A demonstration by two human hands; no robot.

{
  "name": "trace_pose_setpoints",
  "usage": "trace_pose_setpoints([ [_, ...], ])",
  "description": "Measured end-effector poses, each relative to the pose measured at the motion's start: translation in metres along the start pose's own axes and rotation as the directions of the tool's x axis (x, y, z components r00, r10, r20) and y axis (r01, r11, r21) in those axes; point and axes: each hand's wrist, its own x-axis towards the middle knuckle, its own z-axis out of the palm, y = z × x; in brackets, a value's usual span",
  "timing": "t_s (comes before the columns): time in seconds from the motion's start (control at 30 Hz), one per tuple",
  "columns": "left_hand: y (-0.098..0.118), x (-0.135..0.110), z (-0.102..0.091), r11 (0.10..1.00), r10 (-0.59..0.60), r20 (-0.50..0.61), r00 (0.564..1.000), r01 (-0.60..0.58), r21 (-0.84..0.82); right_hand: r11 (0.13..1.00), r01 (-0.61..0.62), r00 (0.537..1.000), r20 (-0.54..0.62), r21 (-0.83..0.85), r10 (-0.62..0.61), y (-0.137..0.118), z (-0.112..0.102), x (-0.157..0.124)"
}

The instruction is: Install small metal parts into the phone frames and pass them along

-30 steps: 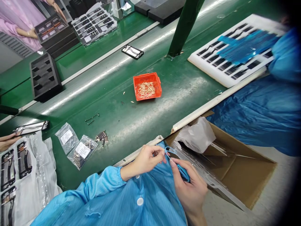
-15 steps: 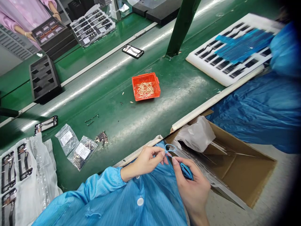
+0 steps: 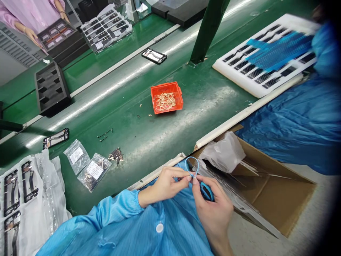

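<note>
So both hands are up in front of the jacket [image 3: 149,231], just off the table edge [image 3: 157,171], fingertips almost meeting. The left hand [image 3: 166,185] comes in from the left, wrist pretty straight out of its blue sleeve [image 3: 117,208], thumb and index pinched together on the bottom of a thin blue cord [image 3: 198,166]. That cord stands up in a round loop right above the fingertips. The right hand [image 3: 214,204] angles up from below, its thumb and index closed in at the base of the loop too, and its other fingers wrapped around a chunky blue handle [image 3: 207,192] tucked against the palm. Can't tell how the cord crosses under those fingertips, they cover it.
</note>
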Motion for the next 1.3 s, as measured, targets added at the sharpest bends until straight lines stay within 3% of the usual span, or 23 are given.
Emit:
trace_pose_setpoints([
  [0.07,0.001,0.001,0.001,0.986,-0.114,0.016,0.993,0.115,-0.120,1.000,0.007,1.000,-0.003,0.031,-0.007,0.001,0.002,0.001],
  [0.17,0.004,0.003,0.002,0.898,-0.256,0.063,0.965,0.261,-0.355,0.996,0.059,0.998,0.003,0.062,-0.059,0.002,0.003,0.004],
  [0.33,0.006,0.008,-0.003,0.809,-0.294,0.094,0.951,0.299,-0.506,0.973,0.214,0.974,0.062,0.091,-0.220,0.007,0.000,0.012],
  [0.4,0.006,0.010,-0.006,0.780,-0.297,0.111,0.948,0.308,-0.545,0.942,0.310,0.939,0.116,0.129,-0.325,0.012,-0.006,0.016],
  [0.5,0.008,0.010,-0.009,0.742,-0.294,0.169,0.941,0.337,-0.579,0.868,0.466,0.842,0.213,0.173,-0.495,0.024,-0.019,0.023],
  [0.63,0.013,0.011,-0.014,0.705,-0.288,0.241,0.927,0.376,-0.602,0.807,0.581,0.771,0.247,0.107,-0.587,0.039,-0.039,0.031],
  [0.77,0.017,0.011,-0.022,0.837,-0.247,0.332,0.910,0.373,-0.401,0.753,0.656,0.720,0.264,0.042,-0.642,0.045,-0.049,0.035],
  [0.87,0.017,0.012,-0.027,0.917,-0.233,0.340,0.911,0.322,-0.234,0.757,0.652,0.727,0.253,0.039,-0.639,0.042,-0.050,0.036],
  [0.97,0.017,0.011,-0.031,0.928,-0.241,0.368,0.898,0.325,-0.185,0.800,0.598,0.768,0.248,0.053,-0.591,0.039,-0.049,0.038],
  [1.07,0.019,0.011,-0.034,0.920,-0.229,0.421,0.878,0.337,-0.202,0.835,0.549,0.794,0.280,0.050,-0.539,0.038,-0.049,0.038],
  [1.3,0.021,0.011,-0.033,0.888,-0.234,0.435,0.870,0.373,-0.268,0.818,0.575,0.780,0.308,-0.008,-0.545,0.034,-0.054,0.043],
])
